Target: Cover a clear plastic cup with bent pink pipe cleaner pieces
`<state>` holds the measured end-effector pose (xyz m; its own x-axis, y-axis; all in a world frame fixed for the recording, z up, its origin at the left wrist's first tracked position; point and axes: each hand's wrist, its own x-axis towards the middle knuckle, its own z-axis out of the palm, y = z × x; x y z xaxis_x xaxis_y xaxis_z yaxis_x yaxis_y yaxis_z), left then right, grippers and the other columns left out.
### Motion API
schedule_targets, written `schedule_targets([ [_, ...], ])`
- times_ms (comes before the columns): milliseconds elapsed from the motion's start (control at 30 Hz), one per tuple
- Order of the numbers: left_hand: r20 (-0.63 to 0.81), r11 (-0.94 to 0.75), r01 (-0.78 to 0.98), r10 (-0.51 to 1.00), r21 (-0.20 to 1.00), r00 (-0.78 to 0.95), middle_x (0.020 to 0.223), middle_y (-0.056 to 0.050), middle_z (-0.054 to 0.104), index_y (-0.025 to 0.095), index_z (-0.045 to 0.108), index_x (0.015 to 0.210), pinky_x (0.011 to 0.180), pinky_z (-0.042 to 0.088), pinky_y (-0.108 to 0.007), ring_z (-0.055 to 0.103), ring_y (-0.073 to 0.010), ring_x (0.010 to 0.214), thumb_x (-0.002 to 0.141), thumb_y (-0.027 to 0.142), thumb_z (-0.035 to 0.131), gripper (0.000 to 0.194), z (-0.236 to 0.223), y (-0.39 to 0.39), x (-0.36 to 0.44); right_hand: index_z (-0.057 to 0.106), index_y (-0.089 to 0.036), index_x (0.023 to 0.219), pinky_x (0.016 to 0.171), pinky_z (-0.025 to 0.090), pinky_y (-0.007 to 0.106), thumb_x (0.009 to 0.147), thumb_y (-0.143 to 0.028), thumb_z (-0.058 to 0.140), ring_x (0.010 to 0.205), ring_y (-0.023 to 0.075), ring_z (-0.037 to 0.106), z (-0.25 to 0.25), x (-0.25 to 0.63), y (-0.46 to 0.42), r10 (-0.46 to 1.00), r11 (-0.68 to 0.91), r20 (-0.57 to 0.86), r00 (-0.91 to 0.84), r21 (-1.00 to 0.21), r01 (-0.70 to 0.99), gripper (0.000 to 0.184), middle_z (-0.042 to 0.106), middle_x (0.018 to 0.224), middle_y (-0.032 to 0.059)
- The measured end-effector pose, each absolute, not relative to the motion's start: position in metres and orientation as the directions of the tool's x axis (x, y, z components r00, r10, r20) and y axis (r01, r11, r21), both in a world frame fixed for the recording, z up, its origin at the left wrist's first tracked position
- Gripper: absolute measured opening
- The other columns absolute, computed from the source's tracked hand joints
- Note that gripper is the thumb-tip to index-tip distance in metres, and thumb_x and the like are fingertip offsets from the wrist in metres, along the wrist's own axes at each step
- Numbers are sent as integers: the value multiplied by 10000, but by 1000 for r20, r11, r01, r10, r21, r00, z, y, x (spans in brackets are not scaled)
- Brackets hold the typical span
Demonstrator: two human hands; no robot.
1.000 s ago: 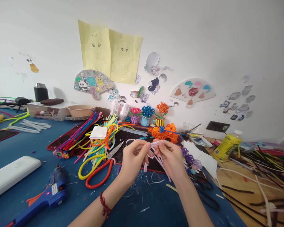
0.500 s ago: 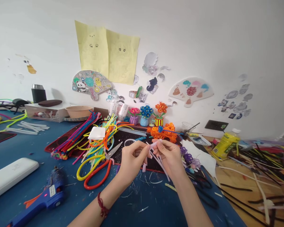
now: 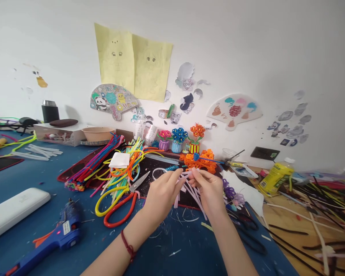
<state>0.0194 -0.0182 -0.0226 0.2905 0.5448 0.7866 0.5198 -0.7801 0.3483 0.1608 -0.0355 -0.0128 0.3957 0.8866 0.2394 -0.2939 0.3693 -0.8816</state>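
Both of my hands hold a bundle of pale pink pipe cleaners (image 3: 192, 191) above a black mat (image 3: 158, 168), pinching it at the top where the strands cross. Its loose ends hang down and outward. My left hand (image 3: 162, 195), with a red cord bracelet (image 3: 128, 246) on the wrist, grips the bundle's left side. My right hand (image 3: 208, 191) grips its right side, and the fingers hide the exact join. Nearest my left hand lie red-handled scissors (image 3: 123, 205) and a heap of colourful pipe cleaners (image 3: 117, 172).
A blue hot glue gun (image 3: 63, 230) and a white oblong case (image 3: 15, 210) lie on the blue mat at left. An orange pipe-cleaner piece (image 3: 197, 161) and potted pipe-cleaner flowers (image 3: 178, 140) stand ahead. Black and coloured strands (image 3: 313, 203) cover the wooden table at right.
My left hand has shifted up and toward the far side of the bundle, with its fingers stretched forward. The bundle's strands now fan out a little more, and my right hand has barely moved.
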Motion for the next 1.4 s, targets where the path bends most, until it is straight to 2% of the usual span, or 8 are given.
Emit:
schedule_targets([
  [67,803,-783,607,445,133,397,929,-94,687,156,590,1111,697,499,-280,644,-195,813,966,287,406,268,-23,-19,19,740,-137,685,502,476,222,618,-348,838,506,103,567,-15,159,-34,888,362,230,398,-884,-298,242,662,605,33],
  [133,800,-756,654,403,17,444,885,-92,674,133,596,1041,688,503,-287,635,-194,796,980,253,364,269,-23,-19,18,741,-137,688,504,476,226,618,-352,837,501,105,568,-17,158,-34,896,341,213,389,-892,-298,246,661,597,33],
  [267,804,-722,690,375,-59,461,805,-72,649,139,589,918,667,502,-286,616,-179,738,973,207,376,230,-25,-19,17,740,-135,688,504,479,244,609,-357,839,487,112,562,-19,157,-33,909,308,192,370,-908,-284,256,658,584,35],
  [400,791,-717,687,350,-119,502,848,-79,653,139,566,993,629,507,-262,623,-175,754,953,106,346,227,-28,-20,15,741,-138,691,491,470,246,592,-353,848,486,115,557,-20,158,-32,903,314,194,384,-907,-281,260,657,584,34],
  [567,746,-717,684,380,-136,546,799,-60,639,152,557,947,557,479,-258,606,-176,688,932,89,375,194,-28,-23,13,736,-138,662,498,473,246,584,-357,850,495,119,569,-18,157,-33,902,313,196,384,-910,-271,259,662,584,41],
  [867,743,-722,689,426,-64,516,782,-90,636,133,570,913,594,496,-281,623,-197,714,976,178,316,265,-28,-18,12,737,-133,654,491,462,220,586,-336,852,486,101,560,-17,159,-33,896,322,191,400,-901,-290,243,650,565,27],
  [1067,704,-693,702,417,-162,575,674,-30,573,163,533,823,453,411,-253,547,-165,543,919,60,332,246,-27,-21,10,746,-130,662,489,457,197,574,-341,860,488,90,557,-16,159,-34,901,308,182,393,-907,-286,256,653,566,29],
  [1400,605,-695,687,458,-214,652,707,-15,570,159,514,834,483,448,-250,573,-166,592,878,11,387,201,-20,-27,13,741,-127,651,478,465,204,561,-353,863,471,90,549,-17,161,-33,895,300,177,410,-918,-259,273,651,559,30],
])
